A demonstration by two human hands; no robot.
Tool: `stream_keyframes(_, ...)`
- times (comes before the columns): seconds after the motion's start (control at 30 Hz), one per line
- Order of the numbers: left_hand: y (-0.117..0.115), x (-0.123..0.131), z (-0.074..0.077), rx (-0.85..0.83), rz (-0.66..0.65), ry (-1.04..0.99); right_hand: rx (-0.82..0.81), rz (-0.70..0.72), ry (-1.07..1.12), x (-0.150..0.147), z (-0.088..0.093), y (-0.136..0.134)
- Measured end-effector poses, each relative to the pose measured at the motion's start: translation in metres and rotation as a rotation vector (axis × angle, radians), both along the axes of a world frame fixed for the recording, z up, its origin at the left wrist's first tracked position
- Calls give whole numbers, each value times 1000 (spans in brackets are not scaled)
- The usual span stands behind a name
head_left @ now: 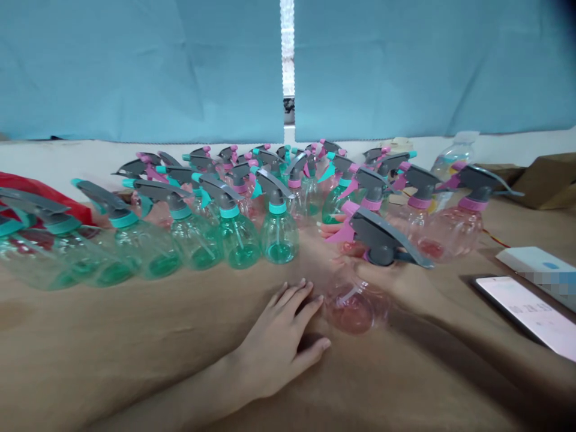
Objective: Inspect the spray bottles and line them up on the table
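A pink spray bottle [357, 306] with a grey and pink trigger head stands on the brown table, right of centre. Around its neck, just under the head, are the fingers of my right hand [360, 261], partly blurred and partly behind the bottle. My left hand [285, 336] lies palm down on the table with its fingers spread and nothing in it, the fingertips close to the left side of the bottle's base. Just behind, a green spray bottle [279, 234] ends a row of similar green ones reaching left.
Many green and pink spray bottles fill the back, with a pink one [454, 231] at the right. A phone [526, 312] and a white box [540, 273] lie at the right. Brown paper bags [549, 180], a clear bottle [454, 153] and red plastic [45, 195] are further back.
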State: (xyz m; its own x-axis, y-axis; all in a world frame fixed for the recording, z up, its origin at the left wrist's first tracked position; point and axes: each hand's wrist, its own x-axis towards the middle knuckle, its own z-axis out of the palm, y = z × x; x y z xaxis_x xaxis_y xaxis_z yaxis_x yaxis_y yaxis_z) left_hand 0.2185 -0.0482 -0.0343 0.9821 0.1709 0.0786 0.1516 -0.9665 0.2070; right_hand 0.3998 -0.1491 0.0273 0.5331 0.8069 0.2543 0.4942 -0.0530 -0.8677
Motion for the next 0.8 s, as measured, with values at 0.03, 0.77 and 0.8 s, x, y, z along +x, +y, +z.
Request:
stream_keyframes(0.03, 0, 0, 0, -2, 0, -2, -5, -2, 6, 0, 0, 0)
stream_keyframes(0.77, 2, -1, -3, 20, 13, -23, -3, 10, -176, 2, -1, -6)
stream_keyframes(0.8, 2, -1, -4, 22, 12, -23, -8, 13, -209, 2, -1, -6)
